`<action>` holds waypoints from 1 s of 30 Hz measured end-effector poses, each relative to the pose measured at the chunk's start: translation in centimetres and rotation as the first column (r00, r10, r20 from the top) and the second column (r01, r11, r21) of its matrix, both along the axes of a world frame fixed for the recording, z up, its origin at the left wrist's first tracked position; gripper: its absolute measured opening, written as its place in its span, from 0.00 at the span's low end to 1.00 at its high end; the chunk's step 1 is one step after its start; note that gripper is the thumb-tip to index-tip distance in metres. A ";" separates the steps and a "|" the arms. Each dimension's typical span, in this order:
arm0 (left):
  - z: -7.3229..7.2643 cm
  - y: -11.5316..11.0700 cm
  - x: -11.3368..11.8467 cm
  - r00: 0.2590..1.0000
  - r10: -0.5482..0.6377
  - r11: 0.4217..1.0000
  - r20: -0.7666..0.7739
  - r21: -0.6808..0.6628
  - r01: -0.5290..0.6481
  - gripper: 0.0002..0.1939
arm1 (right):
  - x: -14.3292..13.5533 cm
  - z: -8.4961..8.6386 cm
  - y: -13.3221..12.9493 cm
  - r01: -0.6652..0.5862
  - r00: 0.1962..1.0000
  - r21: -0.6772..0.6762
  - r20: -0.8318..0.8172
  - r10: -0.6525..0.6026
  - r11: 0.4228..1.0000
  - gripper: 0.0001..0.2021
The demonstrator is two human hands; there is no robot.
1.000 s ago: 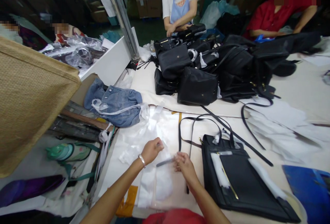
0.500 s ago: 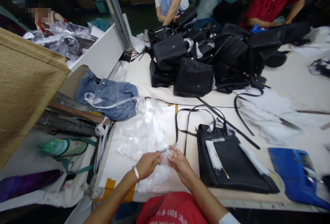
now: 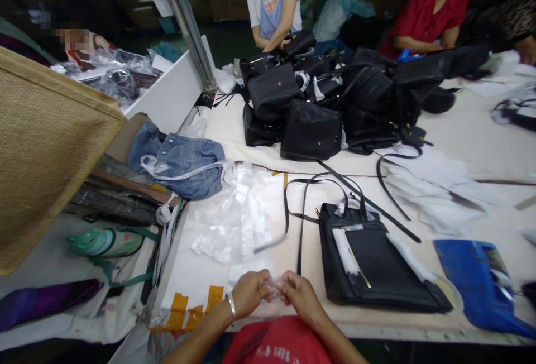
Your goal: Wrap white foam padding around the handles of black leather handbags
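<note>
My left hand (image 3: 251,292), with a bracelet at its wrist, and my right hand (image 3: 299,295) meet fingertip to fingertip close to the red shirt. Both are closed in a pinch on a small bit of clear plastic film (image 3: 275,284), mostly hidden by the fingers. Just beyond them several clear plastic strips (image 3: 247,213) are spread over white sheeting. A thin black strap (image 3: 286,207) ends there in a grey-white wrapped tip (image 3: 271,243). To the right lies a black handbag (image 3: 377,266), its zip and edges covered in white wrapping.
Black bags (image 3: 312,129) are heaped across the far table. A denim garment (image 3: 188,163) lies at left, above a green bottle (image 3: 100,242). White paper sheets (image 3: 435,196) and a blue pouch (image 3: 473,274) are at right. Co-workers stand beyond the heap.
Both hands have drawn back toward my body and come together. The wrapped strap tip, near my fingers before, now lies apart from them on the table. The view has shifted slightly.
</note>
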State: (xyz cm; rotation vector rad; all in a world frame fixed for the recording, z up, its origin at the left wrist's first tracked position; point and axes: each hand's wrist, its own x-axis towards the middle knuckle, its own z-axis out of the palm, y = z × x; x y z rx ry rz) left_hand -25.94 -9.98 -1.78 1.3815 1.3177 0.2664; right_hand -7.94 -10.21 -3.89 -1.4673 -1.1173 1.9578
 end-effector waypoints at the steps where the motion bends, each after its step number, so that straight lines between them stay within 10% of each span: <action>1: -0.1 0.1 0.1 0.999 0.031 0.999 0.038 -0.010 -0.030 0.05 | 0.0 0.1 -0.1 -0.015 0.999 0.031 0.042 0.013 0.999 0.12; 14: -2.4 -0.9 0.9 0.893 0.300 0.923 0.337 -0.338 -0.182 0.09 | 0.3 -1.1 -0.7 -0.294 0.862 0.247 0.485 0.145 0.923 0.17; 22: -1.3 -0.6 -1.7 0.889 0.373 0.909 0.265 -0.297 -0.293 0.13 | 2.5 -2.8 1.5 -0.436 0.402 0.119 0.913 0.075 0.892 0.15; 26: -1.6 -2.7 -3.0 0.913 0.359 0.891 0.195 -0.362 -0.274 0.14 | 3.0 -3.7 1.9 -0.402 0.425 0.080 0.899 0.109 0.912 0.08; 30: -1.9 -2.7 -2.6 0.878 0.434 0.887 0.202 -0.265 -0.378 0.12 | 3.4 -3.5 2.1 -0.196 0.712 0.081 0.697 0.085 0.977 0.06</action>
